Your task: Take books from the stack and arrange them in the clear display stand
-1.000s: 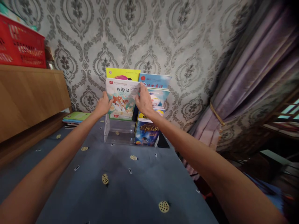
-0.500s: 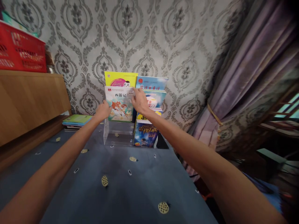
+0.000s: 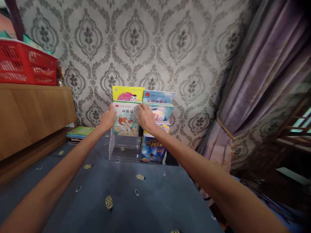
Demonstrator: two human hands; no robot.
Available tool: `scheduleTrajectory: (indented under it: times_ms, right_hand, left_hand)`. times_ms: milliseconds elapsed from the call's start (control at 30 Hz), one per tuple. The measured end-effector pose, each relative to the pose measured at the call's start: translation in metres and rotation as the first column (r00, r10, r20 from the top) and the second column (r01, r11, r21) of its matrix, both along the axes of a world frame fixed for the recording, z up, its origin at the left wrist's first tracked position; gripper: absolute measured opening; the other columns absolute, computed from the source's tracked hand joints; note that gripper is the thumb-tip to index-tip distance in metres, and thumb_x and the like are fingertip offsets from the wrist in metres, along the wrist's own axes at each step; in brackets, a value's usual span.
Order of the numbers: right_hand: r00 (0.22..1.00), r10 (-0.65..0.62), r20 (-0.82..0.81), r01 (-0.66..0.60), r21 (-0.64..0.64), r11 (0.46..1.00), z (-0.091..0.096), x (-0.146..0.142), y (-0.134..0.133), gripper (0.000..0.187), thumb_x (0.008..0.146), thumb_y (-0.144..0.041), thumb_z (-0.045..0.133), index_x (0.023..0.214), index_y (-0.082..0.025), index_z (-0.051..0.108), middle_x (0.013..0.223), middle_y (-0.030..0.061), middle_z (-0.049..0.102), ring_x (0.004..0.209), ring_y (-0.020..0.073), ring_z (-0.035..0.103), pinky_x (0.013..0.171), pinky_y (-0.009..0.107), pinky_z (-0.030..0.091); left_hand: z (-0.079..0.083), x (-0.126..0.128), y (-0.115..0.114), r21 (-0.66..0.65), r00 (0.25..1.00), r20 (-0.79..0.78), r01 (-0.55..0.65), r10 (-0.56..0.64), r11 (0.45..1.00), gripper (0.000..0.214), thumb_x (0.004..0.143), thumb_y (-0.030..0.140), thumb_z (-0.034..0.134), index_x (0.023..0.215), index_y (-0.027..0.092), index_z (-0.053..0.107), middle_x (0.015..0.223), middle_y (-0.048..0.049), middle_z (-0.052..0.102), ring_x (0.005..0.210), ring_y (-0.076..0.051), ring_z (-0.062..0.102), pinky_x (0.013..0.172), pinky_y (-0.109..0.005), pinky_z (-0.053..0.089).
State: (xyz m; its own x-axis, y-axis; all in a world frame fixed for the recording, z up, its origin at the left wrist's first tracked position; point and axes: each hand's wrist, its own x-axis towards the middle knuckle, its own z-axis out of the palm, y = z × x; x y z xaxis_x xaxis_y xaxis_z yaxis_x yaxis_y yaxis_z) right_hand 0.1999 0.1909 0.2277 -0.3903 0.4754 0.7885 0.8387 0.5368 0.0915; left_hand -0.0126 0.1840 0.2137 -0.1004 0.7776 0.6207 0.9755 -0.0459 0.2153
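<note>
A clear tiered book rack [image 3: 122, 150] stands on the blue patterned cloth [image 3: 121, 197] against the wallpapered wall. Both my hands hold a white storybook [image 3: 126, 121] with a cartoon cover in the rack's left column. My left hand [image 3: 108, 118] grips its upper left edge and my right hand [image 3: 145, 117] grips its upper right edge. A yellow book [image 3: 127, 94] stands behind it. The right column holds a light blue book [image 3: 159, 97], another behind my right hand, and a dark blue one [image 3: 153, 150] in front.
A wooden cabinet [image 3: 31, 116] at the left carries a red basket [image 3: 26, 66]. A stack of flat books with a green cover [image 3: 80, 132] lies beside it. Purple curtains [image 3: 255, 87] hang at the right, past the cloth's edge.
The white storybook has dropped lower into the left column, hiding less of the yellow book behind. My left hand has shifted up from the book's lower edge to its top corner.
</note>
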Motion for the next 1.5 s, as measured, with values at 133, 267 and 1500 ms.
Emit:
scheduleTrajectory:
  times_ms: [133,267,1500]
  right_hand:
    - [0.998,-0.045,0.053,0.045,0.001,0.999,0.000,0.002,-0.006,0.047,0.083,-0.003,0.044,0.128,-0.003,0.057,0.134,0.0226,0.057,0.116,0.0343,0.050,0.100,0.045,0.042]
    - [0.995,-0.063,0.072,0.063,0.003,0.998,-0.001,0.002,-0.009,0.049,0.084,-0.003,0.047,0.132,-0.002,0.054,0.138,0.0221,0.055,0.118,0.0347,0.048,0.100,0.045,0.041]
    - [0.986,0.078,-0.145,-0.106,-0.197,0.975,-0.056,-0.007,0.002,0.048,0.084,-0.010,0.045,0.130,-0.008,0.059,0.153,0.0198,0.046,0.137,0.0305,0.048,0.114,0.046,0.043]
  left_hand:
    - [0.003,0.002,0.001,-0.018,1.000,0.005,0.014,-0.014,1.000,0.059,0.098,0.028,0.037,0.151,0.004,0.026,0.124,-0.0268,0.065,0.111,-0.039,0.066,0.092,-0.048,0.050]
    - [0.002,0.002,0.003,-0.013,1.000,0.018,0.014,-0.014,1.000,0.062,0.096,0.026,0.037,0.152,0.004,0.024,0.123,-0.0275,0.065,0.109,-0.041,0.066,0.092,-0.051,0.050]
    - [-0.012,-0.010,0.009,-0.058,0.993,0.081,0.089,-0.084,0.994,0.040,0.093,0.025,0.044,0.132,0.015,0.044,0.117,-0.0209,0.069,0.111,-0.036,0.066,0.093,-0.046,0.049]
